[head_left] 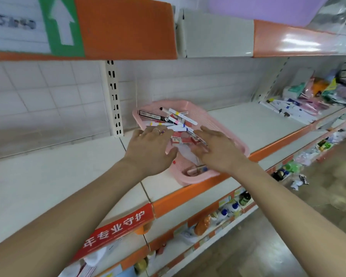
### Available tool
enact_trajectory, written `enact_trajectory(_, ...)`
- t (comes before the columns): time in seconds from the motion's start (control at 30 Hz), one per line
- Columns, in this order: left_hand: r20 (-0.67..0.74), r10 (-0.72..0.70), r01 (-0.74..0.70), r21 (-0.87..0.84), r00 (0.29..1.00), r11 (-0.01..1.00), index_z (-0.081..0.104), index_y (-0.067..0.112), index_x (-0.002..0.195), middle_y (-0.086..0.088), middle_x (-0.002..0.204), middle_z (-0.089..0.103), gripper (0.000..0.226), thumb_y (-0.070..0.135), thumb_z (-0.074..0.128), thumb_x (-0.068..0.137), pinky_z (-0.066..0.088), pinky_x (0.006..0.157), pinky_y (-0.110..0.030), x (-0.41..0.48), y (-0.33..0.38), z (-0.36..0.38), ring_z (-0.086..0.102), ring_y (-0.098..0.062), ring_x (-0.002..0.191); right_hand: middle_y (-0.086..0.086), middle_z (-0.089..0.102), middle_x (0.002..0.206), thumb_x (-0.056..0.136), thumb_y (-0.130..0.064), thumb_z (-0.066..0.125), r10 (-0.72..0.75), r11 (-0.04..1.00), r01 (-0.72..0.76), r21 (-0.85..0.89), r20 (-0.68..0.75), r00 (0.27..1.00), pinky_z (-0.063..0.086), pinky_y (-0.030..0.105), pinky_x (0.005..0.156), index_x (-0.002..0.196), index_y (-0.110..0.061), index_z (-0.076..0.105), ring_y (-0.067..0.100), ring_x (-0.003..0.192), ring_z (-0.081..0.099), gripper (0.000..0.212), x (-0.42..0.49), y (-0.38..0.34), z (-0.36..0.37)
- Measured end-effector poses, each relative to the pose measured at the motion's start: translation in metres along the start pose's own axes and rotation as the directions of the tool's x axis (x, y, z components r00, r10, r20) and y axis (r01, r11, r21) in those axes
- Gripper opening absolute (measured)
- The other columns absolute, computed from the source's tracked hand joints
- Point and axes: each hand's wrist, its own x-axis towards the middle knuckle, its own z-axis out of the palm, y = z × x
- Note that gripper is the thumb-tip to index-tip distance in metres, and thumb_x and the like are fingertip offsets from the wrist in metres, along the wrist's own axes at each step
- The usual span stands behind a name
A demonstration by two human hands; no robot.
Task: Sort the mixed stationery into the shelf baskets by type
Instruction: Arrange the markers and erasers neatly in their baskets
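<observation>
Basket (214, 121): pink, perforated, sitting on the white shelf (252, 122).
Markers (181, 116): white, colour-banded, heaped crosswise inside.
Boxes: small red ones (180, 140) beneath; long black one (154, 115) behind.

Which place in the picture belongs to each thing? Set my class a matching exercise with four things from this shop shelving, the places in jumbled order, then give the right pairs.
Things
1. pink plastic basket
2. green sign with a white arrow
3. red banner with white characters
4. lilac plastic tub

Places in the view
a. top right
b. lower left
c. centre
d. top left

Pairs: 1-c, 2-d, 3-b, 4-a
</observation>
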Motion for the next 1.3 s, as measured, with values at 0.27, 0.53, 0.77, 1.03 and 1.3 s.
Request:
enact_trajectory(0.27,0.159,-0.092,0.080,0.078,0.983,0.994,0.048,0.020,0.131,-0.002,0.134,0.055,0.046,0.047,0.047,0.094,0.039,0.098,-0.037,0.041,0.029,0.031,0.053,-0.027,0.122,-0.005,0.053,0.139,0.092,-0.043,0.055,-0.167,0.986,0.167,0.010,0.124,0.978,0.045,0.043,0.099,0.139,-0.032,0.044,0.026,0.125,0.049,0.049,0.066,0.027,0.016)
enact_trajectory(0.53,0.303,-0.546,0.492,0.240,0.781,0.837,0.048,0.017,0.140,-0.008,0.139,0.052,0.048,0.037,0.051,0.096,0.043,0.097,-0.036,0.106,0.048,0.058,0.051,-0.029,0.127,0.005,0.050,0.135,0.091,-0.039,0.058,-0.385,0.909,0.412,-0.065,0.250,0.888,0.045,0.038,0.091,0.131,-0.023,0.048,0.032,0.119,0.051,0.044,0.140,0.051,0.027)
enact_trajectory(0.77,0.347,-0.702,0.676,0.214,0.622,0.705,0.035,0.010,0.147,-0.016,0.152,0.036,0.058,0.042,0.047,0.100,0.036,0.106,-0.041,0.141,0.046,0.084,0.031,-0.037,0.139,0.013,0.039,0.142,0.094,-0.037,0.055,-0.429,0.856,0.475,-0.203,0.230,0.873,0.042,0.040,0.101,0.136,-0.018,0.047,0.034,0.129,0.036,0.047,0.173,0.064,0.053)
enact_trajectory(1.03,0.385,-0.615,0.670,-0.013,0.688,0.742,0.051,0.015,0.128,-0.014,0.132,0.053,0.046,0.047,0.057,0.095,0.039,0.105,-0.040,0.143,0.031,0.080,0.046,-0.030,0.123,0.008,0.051,0.096,0.091,-0.021,0.058,-0.387,0.901,0.417,-0.117,0.214,0.897,0.034,0.027,0.054,0.110,-0.013,0.060,0.019,0.072,0.046,0.021,0.176,0.066,0.058)
enact_trajectory(1.3,0.431,-0.593,0.729,-0.306,0.680,0.613,0.043,0.015,0.120,-0.002,0.113,0.060,0.063,0.031,0.086,0.076,0.042,0.084,-0.025,0.141,0.033,0.084,0.056,-0.019,0.100,0.016,0.050,0.122,0.091,-0.046,0.060,-0.381,0.910,0.413,-0.038,0.317,0.868,0.040,0.034,0.078,0.125,-0.012,0.051,0.032,0.112,0.052,0.049,0.178,0.069,0.064)
